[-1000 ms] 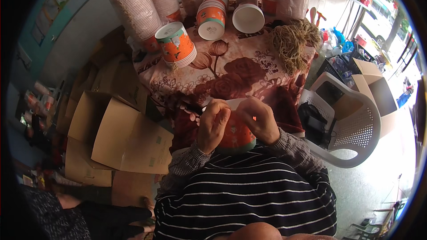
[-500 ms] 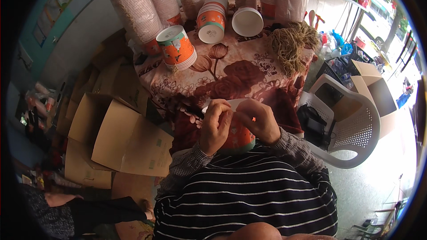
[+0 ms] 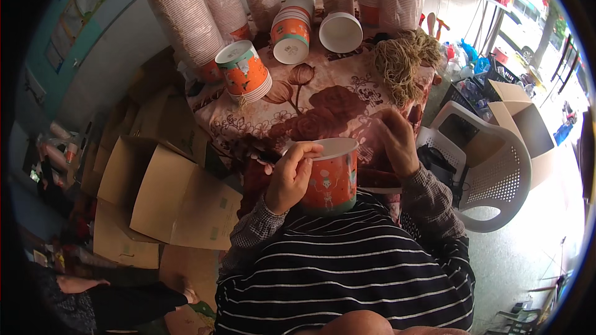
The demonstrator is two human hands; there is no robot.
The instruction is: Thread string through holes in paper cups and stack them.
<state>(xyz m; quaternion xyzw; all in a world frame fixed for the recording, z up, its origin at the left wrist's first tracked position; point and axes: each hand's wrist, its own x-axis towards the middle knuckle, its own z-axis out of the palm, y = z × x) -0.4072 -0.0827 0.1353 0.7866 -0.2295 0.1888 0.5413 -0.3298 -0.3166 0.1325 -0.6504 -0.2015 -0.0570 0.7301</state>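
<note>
Orange paper cup [image 3: 332, 180] with printed figures and a teal band at its base, upright, white rim up, held close to the chest above the near edge of the table [image 3: 347, 96], which is covered in a floral cloth. Left hand [image 3: 290, 177] wraps the cup's left wall; fingers [image 3: 304, 152] curl closed over the rim, thumb side against the wall, so the cup looks steadied from that side for work at its mouth. Right hand [image 3: 397, 142] is raised just beside the rim on the right, fingers drawn narrowly together as if pinching something fine; cannot tell what, if anything, is between them, nor whether they touch the cup. Further out on the table: a bundle of tan twine [image 3: 400, 62], nested orange cups lying on their sides [image 3: 245, 74], and tall sleeves of stacked cups [image 3: 186, 18]. Flattened cardboard boxes [image 3: 167, 192] left, white plastic chair [image 3: 496, 174] right.
</note>
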